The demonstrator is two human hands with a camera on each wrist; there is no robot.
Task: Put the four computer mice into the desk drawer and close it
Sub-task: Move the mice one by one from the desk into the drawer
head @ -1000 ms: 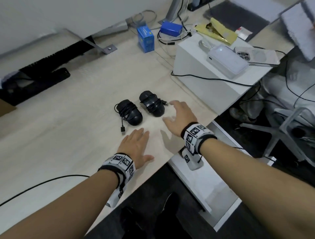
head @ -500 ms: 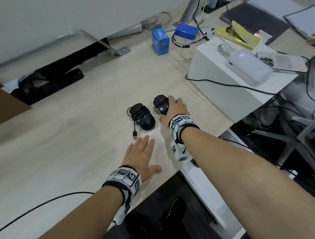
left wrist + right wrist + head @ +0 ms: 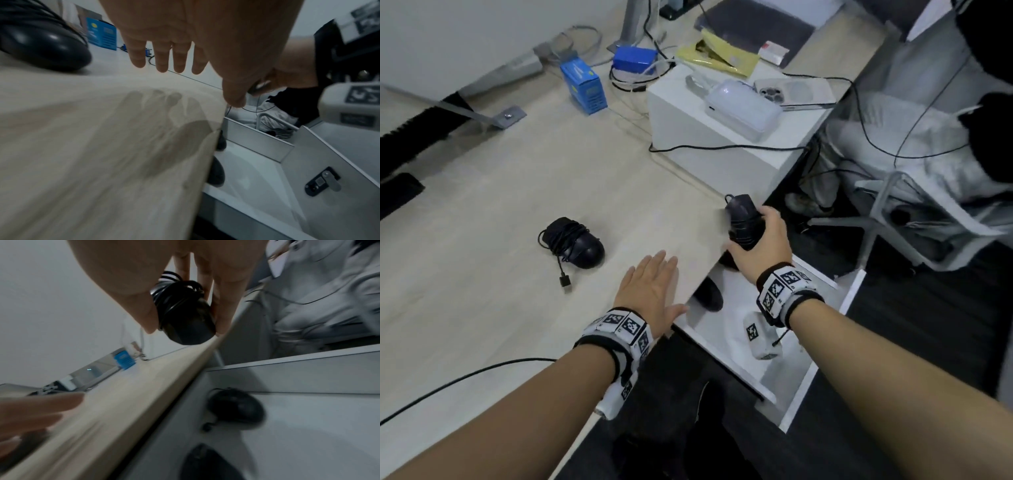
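My right hand [image 3: 751, 236] grips a black mouse [image 3: 743, 219] with its cable wound round it [image 3: 185, 318], held just past the desk's edge above the open white drawer [image 3: 822, 373]. Two black mice lie in the drawer, one [image 3: 236, 408] farther in and one [image 3: 205, 464] nearer, both partly under the desktop [image 3: 708, 294]. A fourth black mouse [image 3: 577, 242], cable wrapped and plug trailing, sits on the desk [image 3: 482, 240]. My left hand [image 3: 650, 284] lies flat and open on the desk near its edge [image 3: 170, 53].
A white box [image 3: 709, 137] with a pale device and a phone on top stands on the desk's right end, a black cable across it. Blue boxes [image 3: 583, 85] and cables sit at the back. An office chair [image 3: 914, 205] stands right of the drawer.
My right hand has lifted the right-hand mouse off the desk and carried it right, past the desk edge over the drawer. The left hand stays flat on the desk.
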